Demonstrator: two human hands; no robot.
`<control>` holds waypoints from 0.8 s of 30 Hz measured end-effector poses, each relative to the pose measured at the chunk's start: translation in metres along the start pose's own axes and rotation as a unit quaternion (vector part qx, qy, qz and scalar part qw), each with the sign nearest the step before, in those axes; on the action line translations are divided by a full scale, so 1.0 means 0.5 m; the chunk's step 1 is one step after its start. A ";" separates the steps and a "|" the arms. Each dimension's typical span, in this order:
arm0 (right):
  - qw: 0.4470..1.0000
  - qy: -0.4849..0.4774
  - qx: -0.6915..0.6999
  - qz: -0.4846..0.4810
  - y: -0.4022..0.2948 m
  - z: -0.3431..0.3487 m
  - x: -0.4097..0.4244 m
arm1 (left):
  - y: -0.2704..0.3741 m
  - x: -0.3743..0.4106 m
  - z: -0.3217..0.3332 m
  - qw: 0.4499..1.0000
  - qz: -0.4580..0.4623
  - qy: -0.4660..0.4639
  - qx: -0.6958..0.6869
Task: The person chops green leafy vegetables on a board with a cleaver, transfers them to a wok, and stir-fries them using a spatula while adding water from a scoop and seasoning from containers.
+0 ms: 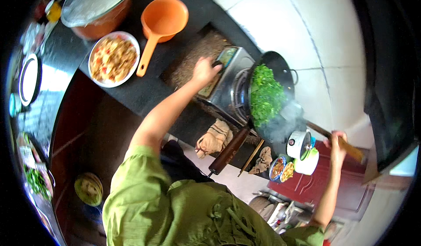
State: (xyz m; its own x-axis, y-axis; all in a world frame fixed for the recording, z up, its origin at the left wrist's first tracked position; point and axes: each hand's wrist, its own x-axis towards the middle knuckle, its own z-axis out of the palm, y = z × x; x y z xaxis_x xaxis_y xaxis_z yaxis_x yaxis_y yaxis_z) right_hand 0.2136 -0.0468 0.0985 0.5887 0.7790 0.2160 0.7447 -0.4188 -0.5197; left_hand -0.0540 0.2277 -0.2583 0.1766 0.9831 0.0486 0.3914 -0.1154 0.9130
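My left hand (204, 71) is at the front panel of a steel gas stove (227, 81), with thumb and fingers about its black control knob (217, 64). A blue flame shows at the burner. On it sits a dark wok (278, 60) full of chopped green leaves (265, 94), and steam rises from its right side. My right hand (337, 144) grips the wooden handle (351, 150) of a wok spatula. The spatula's metal blade (292, 111) is in the wok beside the greens, partly blurred by steam. The wok's brown handle (230, 150) points towards me.
Left of the stove stand an orange dipper (164, 19), a bowl of cooked food (113, 59) and a covered orange basin (98, 25). Folded cloths (215, 137), chopsticks (251, 157), small bowls (278, 167) and a white lidded pot (297, 144) lie near the wok handle.
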 end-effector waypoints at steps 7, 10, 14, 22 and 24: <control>0.971 -0.004 0.233 0.048 0.014 0.080 0.019 | 0.162 -0.286 -0.140 0.801 -0.298 -0.293 -0.428; 0.978 -0.035 0.203 -0.021 -0.018 0.010 0.017 | 0.208 -0.379 -0.184 0.667 -0.361 -0.372 -0.535; 0.993 -0.035 0.108 -0.004 -0.042 -0.065 0.089 | 0.275 -0.405 -0.190 0.619 -0.393 -0.437 -0.521; 0.906 0.051 0.369 0.199 0.045 0.069 0.158 | 0.324 -0.413 -0.154 0.596 -0.380 -0.423 -0.568; 0.890 0.047 0.420 0.170 0.048 0.062 0.141 | 0.328 -0.413 -0.159 0.607 -0.385 -0.418 -0.556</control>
State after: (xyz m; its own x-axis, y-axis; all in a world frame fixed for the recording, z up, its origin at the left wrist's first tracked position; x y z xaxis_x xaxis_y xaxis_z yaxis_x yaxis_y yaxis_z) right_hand 0.2632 0.0125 0.0754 0.7879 0.6154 -0.0237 0.0444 -0.0951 -0.9945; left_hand -0.0982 0.0173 -0.0864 0.9059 0.2154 -0.3645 -0.1200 0.9562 0.2668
